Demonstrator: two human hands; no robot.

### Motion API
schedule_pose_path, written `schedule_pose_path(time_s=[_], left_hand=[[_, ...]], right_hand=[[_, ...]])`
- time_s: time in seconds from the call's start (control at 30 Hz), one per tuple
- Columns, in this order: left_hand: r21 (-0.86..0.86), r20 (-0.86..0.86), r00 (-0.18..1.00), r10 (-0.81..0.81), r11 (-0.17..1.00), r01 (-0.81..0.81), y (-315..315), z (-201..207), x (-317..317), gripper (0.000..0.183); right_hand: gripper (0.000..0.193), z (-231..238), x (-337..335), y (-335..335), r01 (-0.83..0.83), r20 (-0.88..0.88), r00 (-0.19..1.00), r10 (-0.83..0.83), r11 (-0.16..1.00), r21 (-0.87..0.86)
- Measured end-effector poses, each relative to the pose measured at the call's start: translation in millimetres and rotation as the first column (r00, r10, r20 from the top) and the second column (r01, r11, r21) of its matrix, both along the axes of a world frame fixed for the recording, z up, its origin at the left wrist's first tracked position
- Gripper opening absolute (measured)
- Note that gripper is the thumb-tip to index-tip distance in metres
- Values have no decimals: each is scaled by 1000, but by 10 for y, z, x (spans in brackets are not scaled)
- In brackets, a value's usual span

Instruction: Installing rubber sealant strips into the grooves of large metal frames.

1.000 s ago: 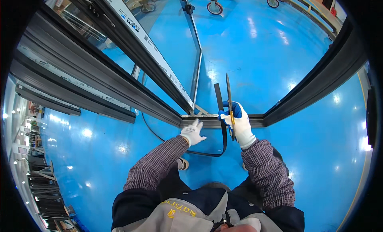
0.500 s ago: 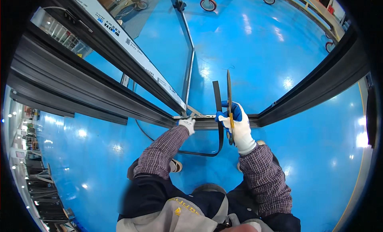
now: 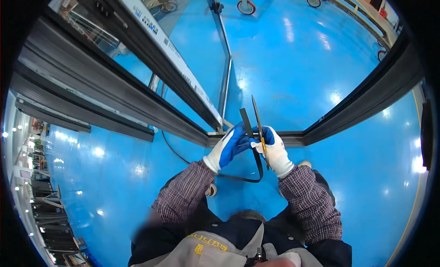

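Observation:
My right hand (image 3: 276, 152), in a white glove with blue fingers, is closed around long-bladed scissors (image 3: 257, 115), their blades pointing away from me. A flat black rubber strip (image 3: 245, 121) stands up beside the blades, and its lower part (image 3: 258, 168) curves back toward my left forearm. Gloved the same way, my left hand (image 3: 228, 147) has its fingertips at the strip, seemingly pinching it next to my right hand. Just beyond both hands lies the dark lower rail (image 3: 293, 137) of a large frame. Part of the strip is hidden behind my fingers.
A glazed panel with a film-covered edge (image 3: 181, 67) slants up to the left of the hands. Dark frame profiles (image 3: 105, 90) run along the left, another (image 3: 366, 97) along the right. Wheeled carts (image 3: 246, 7) stand on the blue floor (image 3: 293, 74) at the far side.
My left hand has left the frame corner and moved right and toward me to the strip. The scissors and strip in my right hand have come slightly nearer.

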State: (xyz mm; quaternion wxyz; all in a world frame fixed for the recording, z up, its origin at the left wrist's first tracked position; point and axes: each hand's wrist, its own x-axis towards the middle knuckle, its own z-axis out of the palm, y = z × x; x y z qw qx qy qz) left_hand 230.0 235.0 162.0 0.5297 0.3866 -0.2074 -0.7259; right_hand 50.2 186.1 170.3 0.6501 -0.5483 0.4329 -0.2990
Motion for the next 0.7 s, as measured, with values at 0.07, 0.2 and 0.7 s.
schedule_pose_path(time_s=[0.07,0.2,0.7], left_hand=[[49,-18,999,-31,998,31,-73,90,32,43],[53,128,992,-3,999,-4,-33,-16,88,41],[-159,835,543,92,984,77,79,161,96,51]], right_hand=[[43,-118,34,38,-58,-54,997,58,998,-15],[42,-108,111,135,-112,-112,988,109,993,-24],[42,-122,171,142,-131,-114,985,126,990,-41]])
